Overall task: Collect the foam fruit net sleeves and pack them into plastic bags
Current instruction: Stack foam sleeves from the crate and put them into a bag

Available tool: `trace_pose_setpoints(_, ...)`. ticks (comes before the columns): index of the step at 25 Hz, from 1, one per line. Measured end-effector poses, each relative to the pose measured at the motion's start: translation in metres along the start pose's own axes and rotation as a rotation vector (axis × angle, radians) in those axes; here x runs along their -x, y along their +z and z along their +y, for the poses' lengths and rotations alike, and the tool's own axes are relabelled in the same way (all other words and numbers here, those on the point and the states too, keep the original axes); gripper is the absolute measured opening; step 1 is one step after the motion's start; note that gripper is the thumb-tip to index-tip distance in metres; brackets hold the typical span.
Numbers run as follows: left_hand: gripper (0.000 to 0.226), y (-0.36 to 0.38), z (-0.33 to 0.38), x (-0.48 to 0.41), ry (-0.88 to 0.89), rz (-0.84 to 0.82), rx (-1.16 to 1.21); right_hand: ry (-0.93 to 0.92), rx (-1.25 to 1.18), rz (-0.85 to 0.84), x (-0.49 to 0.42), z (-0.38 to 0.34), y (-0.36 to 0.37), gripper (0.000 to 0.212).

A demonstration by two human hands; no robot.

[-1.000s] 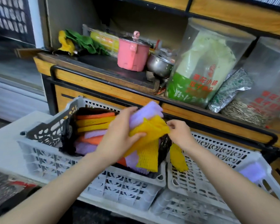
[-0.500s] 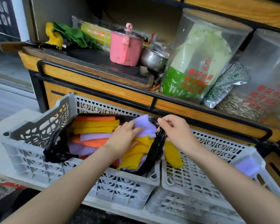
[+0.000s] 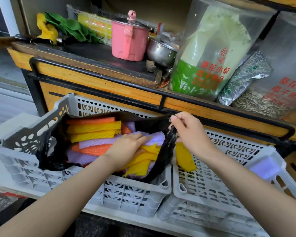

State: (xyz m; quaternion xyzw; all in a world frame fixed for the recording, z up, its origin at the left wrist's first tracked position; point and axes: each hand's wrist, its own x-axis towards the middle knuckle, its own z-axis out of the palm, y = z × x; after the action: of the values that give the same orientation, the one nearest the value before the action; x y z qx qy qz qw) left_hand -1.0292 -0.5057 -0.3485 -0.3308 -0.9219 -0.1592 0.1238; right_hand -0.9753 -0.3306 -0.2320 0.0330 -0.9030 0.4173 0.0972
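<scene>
A: Step in hand?

B: Packing. Pressing the sleeve bundle (image 3: 143, 159) down with left hand (image 3: 126, 147), fingers straight and close together, flat on top. Pinching the rim of the black plastic bag (image 3: 48, 151) with right hand (image 3: 190, 132), thumb and fingers clamped on the film, rim raised.

A: Location of sleeves?

B: Stacked sleeves (image 3: 94, 128) inside the bag, inside the left crate (image 3: 130, 194). To collect: yellow sleeve (image 3: 184, 157) and purple sleeve (image 3: 261, 168) in the right crate (image 3: 212, 190).

A: Technique?

B: Probably best: rim held taut and high, bundle pushed flat beside the stack. Soft foam, likely to spring back.

A: Clearance?

B: Tight at the bag's right side, against the crate wall. Shelf rail (image 3: 96, 74) just behind. Open room above.
</scene>
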Motion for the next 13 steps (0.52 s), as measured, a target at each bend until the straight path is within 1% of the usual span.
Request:
trace_pose_setpoints(2, 0.048, 0.003, 0.005, -0.014, -0.074, 0.025, -0.093, -0.051, 0.022, -0.018, 0.003, -0.005, 0.002, 0.019)
trace_pose_setpoints(4, 0.05, 0.003, 0.015, -0.025, -0.16, 0.006, -0.222, -0.042, 0.003, 0.018, 0.001, -0.002, 0.0, 0.02)
trace_pose_setpoints(5, 0.05, 0.003, 0.015, -0.029, -0.199, -0.003, -0.219, -0.018, -0.011, 0.044, -0.001, 0.0, -0.004, 0.021)
trace_pose_setpoints(6, 0.053, 0.0, 0.016, -0.028, -0.224, -0.006, -0.138, 0.008, -0.013, 0.069, -0.004, 0.002, -0.008, 0.022)
trace_pose_setpoints(7, 0.063, -0.004, 0.015, -0.024, -0.222, -0.048, -0.023, 0.031, -0.007, 0.089, -0.007, 0.005, -0.011, 0.023)
trace_pose_setpoints(8, 0.08, -0.008, 0.015, -0.018, -0.195, -0.111, 0.089, 0.05, -0.007, 0.105, -0.009, 0.007, -0.014, 0.023)
trace_pose_setpoints(9, 0.095, -0.014, 0.019, -0.011, -0.144, -0.174, 0.121, 0.064, -0.015, 0.116, -0.011, 0.008, -0.016, 0.023)
trace_pose_setpoints(10, 0.105, -0.018, 0.023, -0.005, -0.092, -0.225, 0.054, 0.073, -0.021, 0.122, -0.013, 0.01, -0.017, 0.022)
trace_pose_setpoints(11, 0.108, -0.019, 0.026, 0.001, -0.052, -0.264, -0.023, 0.076, -0.018, 0.121, -0.014, 0.01, -0.018, 0.022)
trace_pose_setpoints(13, 0.108, -0.02, 0.03, 0.005, -0.019, -0.277, -0.128, 0.064, 0.0, 0.104, -0.014, 0.009, -0.016, 0.022)
